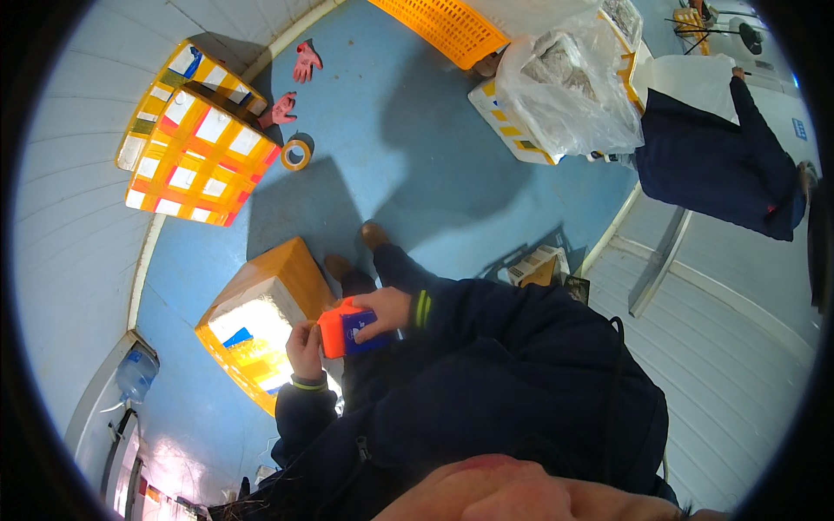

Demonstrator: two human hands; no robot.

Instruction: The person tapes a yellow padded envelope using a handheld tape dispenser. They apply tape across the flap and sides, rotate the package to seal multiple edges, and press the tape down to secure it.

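My right hand (382, 311) grips an orange and blue object (360, 334), which looks like a tape dispenser, by its blue part. My left hand (304, 352) is closed at the orange end; what lies between its fingers is too small to make out. Just left of my legs stands a tan-taped foam box (261, 295) with a bright white top and a blue label.
Taped boxes (193, 161), two pink gloves (307, 62) and a tape roll (295, 154) lie by the left wall. A yellow crate (439, 26) and plastic-wrapped boxes (556, 95) are beyond. A dark-clothed person (712, 165) stands at right. A water jug (136, 373) is lower left.
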